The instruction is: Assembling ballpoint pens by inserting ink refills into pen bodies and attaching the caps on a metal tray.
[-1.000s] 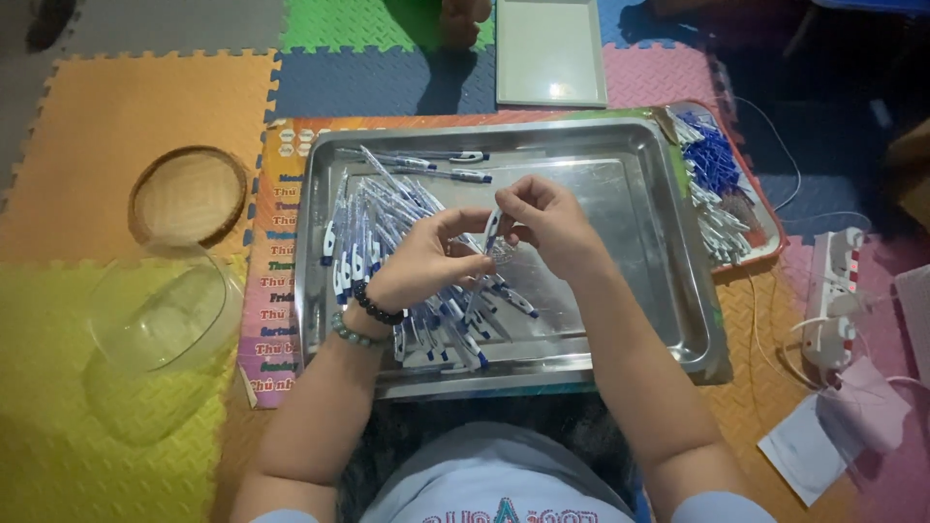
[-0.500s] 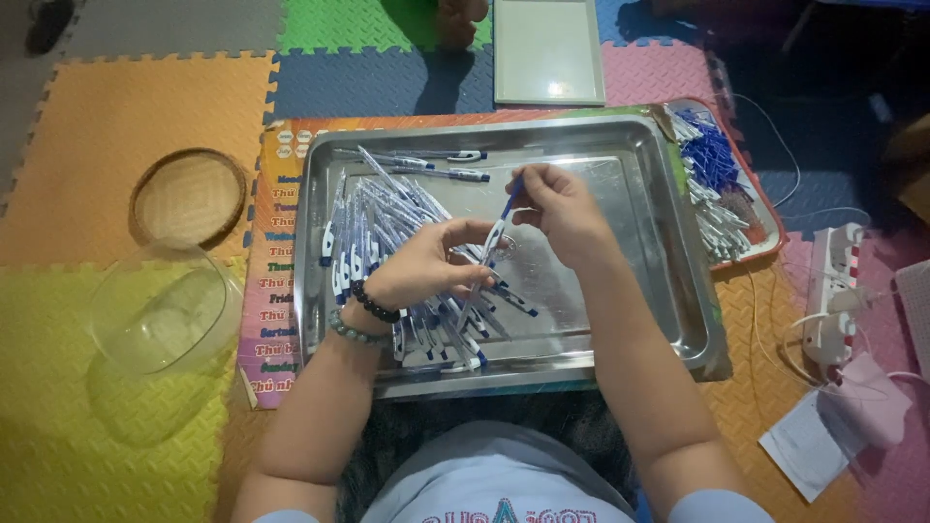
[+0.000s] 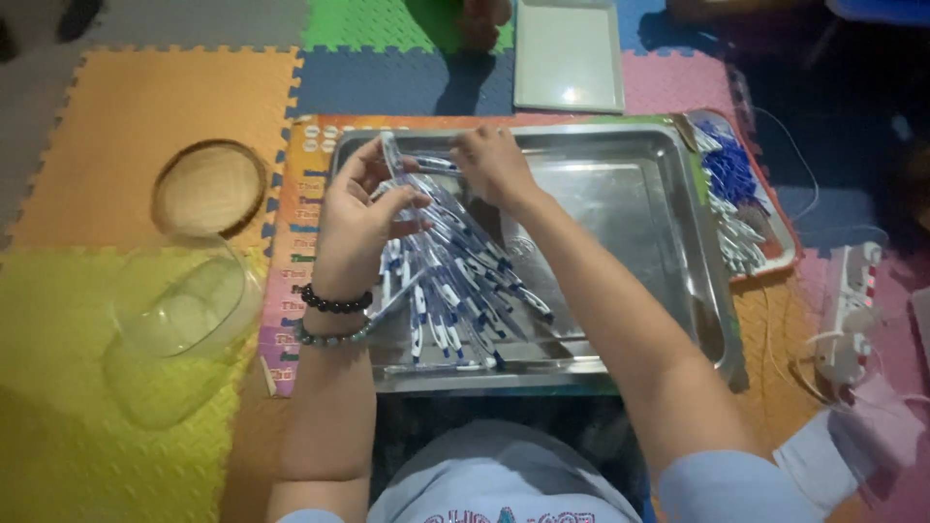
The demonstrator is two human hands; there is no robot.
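Two hands over the pen tray

Both of my hands are up at the far left corner of the steel tray (image 3: pixel 668 223). My left hand (image 3: pixel 358 218) curls loosely round a clear pen barrel (image 3: pixel 391 155), pinched between thumb and fingers. My right hand (image 3: pixel 492 165) sits just beside it, fingers closed down on a pen (image 3: pixel 436 165) lying in the tray. Below both hands spreads the heap of blue-and-white pens (image 3: pixel 455 291), reaching back toward my wrists.

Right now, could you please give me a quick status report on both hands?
Left hand holding a pen upright by its fingers. Right hand at the far end of the pen pile in the steel tray. Nothing in the way.
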